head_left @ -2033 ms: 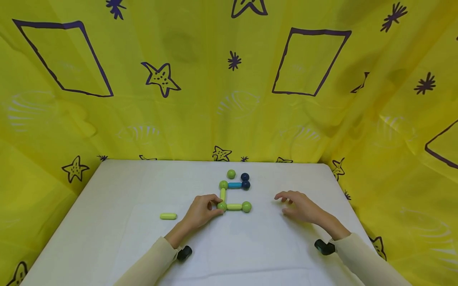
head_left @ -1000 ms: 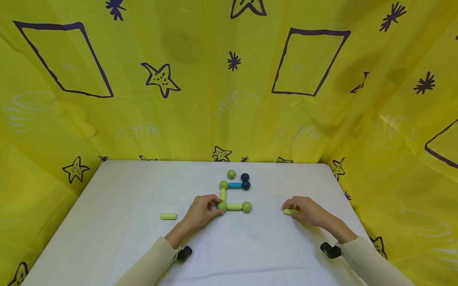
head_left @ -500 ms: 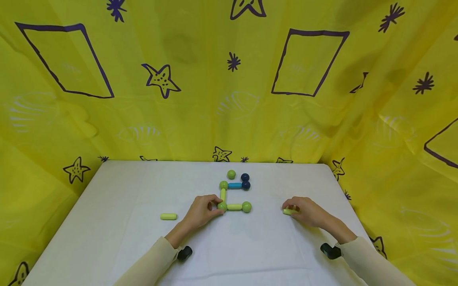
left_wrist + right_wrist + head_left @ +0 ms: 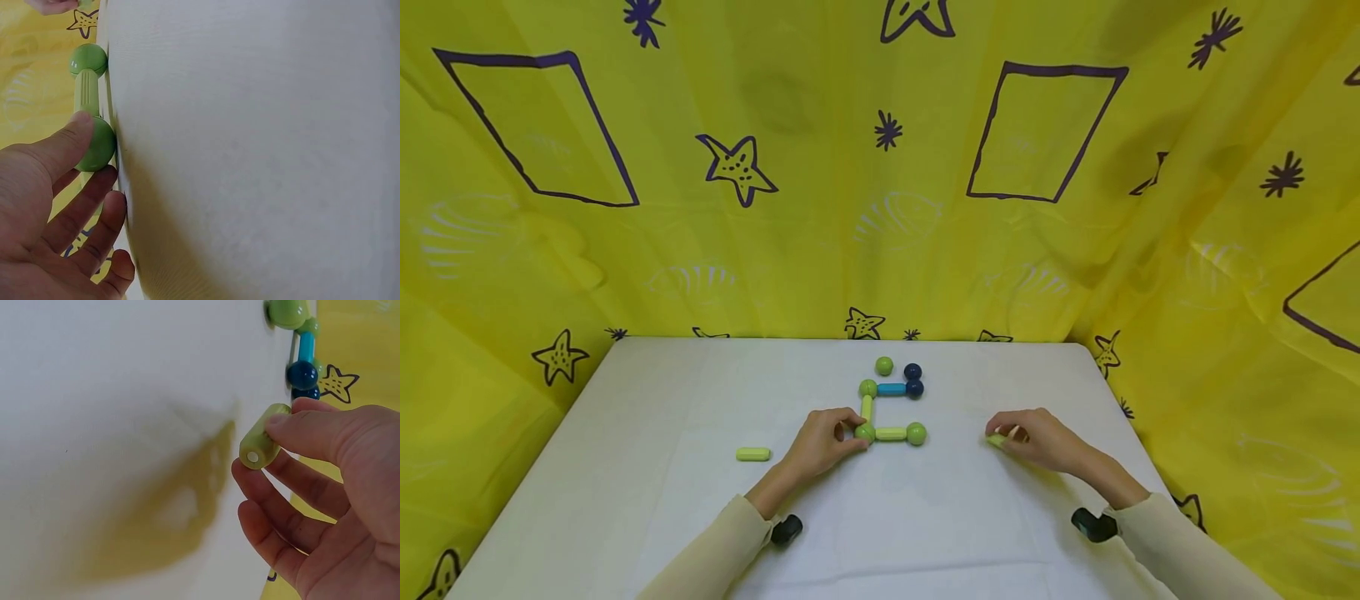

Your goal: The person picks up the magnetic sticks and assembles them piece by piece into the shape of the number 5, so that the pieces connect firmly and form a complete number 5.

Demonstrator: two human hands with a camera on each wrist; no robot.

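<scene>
My left hand [image 4: 820, 443] pinches a green ball [image 4: 100, 147] at the near left corner of a joined shape of balls and rods. From that ball a light green rod [image 4: 891, 434] runs right to another green ball [image 4: 916, 433]. A second light green rod [image 4: 867, 408] leads back to a green ball [image 4: 868, 387], joined by a blue rod [image 4: 891, 389] to a dark blue ball [image 4: 914, 389]. Right of the shape, my right hand [image 4: 1041, 440] pinches a loose light green magnetic rod [image 4: 262, 439] between thumb and fingers. A pale disc shows at its end.
A loose green ball [image 4: 884, 366] and a second dark blue ball [image 4: 912, 372] sit behind the shape. Another light green rod [image 4: 753, 454] lies left of my left hand. A yellow patterned curtain [image 4: 805, 250] surrounds the back and sides of the white table [image 4: 700, 375].
My right hand came down, took hold of the light green rod on the table, and has now tilted it and drawn it slightly left. The left hand has kept its hold on the ball.
</scene>
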